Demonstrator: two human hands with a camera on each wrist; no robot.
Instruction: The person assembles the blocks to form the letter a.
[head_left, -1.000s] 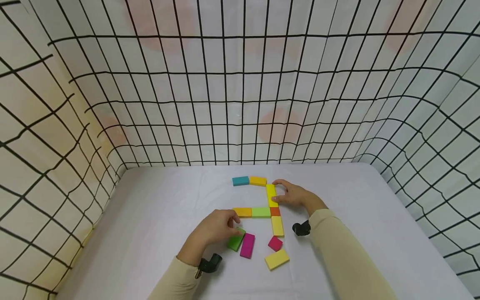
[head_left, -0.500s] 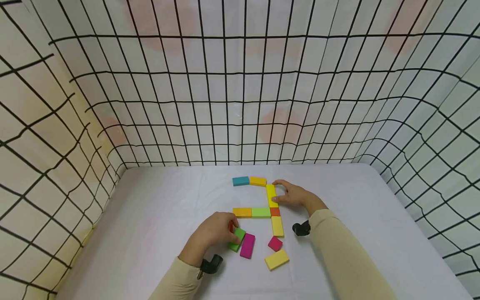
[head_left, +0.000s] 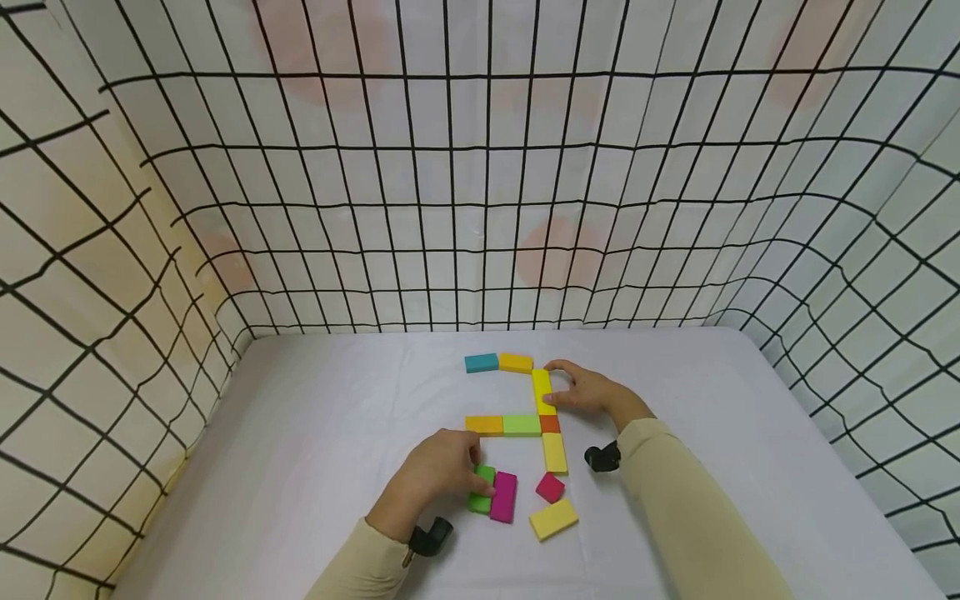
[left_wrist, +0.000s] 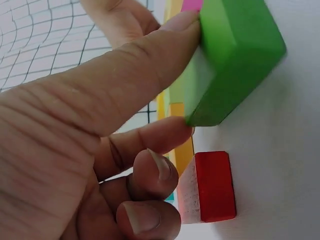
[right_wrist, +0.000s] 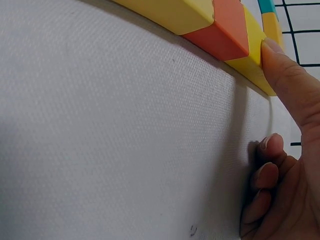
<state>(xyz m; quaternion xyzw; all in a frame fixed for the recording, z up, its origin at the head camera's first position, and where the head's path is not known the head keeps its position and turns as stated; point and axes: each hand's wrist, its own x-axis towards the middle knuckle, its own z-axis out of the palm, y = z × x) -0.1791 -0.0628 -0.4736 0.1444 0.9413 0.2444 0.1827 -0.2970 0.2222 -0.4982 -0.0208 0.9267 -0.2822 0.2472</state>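
Observation:
Low on the table, my left hand (head_left: 438, 467) pinches a green block (head_left: 480, 502) between thumb and index finger. In the left wrist view the thumb lies on one edge of it, the index fingertip at a corner. A magenta block (head_left: 505, 498) sits against its right side. Under my other left fingers is a red block (left_wrist: 216, 186), hidden in the head view. My right hand (head_left: 588, 390) holds a bright yellow block (head_left: 542, 385), thumb on its edge and index finger by its far end. The remaining right fingers curl loosely at the tabletop.
The yellow block joins an orange-red block (head_left: 550, 424) and a pale yellow one (head_left: 554, 454). Light green (head_left: 521, 426) and orange (head_left: 484, 426) blocks branch left; yellow-orange (head_left: 516, 362) and teal (head_left: 482, 363) ones lie beyond. Crimson (head_left: 551, 487) and yellow (head_left: 553, 520) blocks lie nearer. Black netting (head_left: 487, 204) surrounds the table.
My left hand has come down onto the green block, which has turned and shifted right. The magenta block has slid slightly right and nearer. My right hand has stayed in place.

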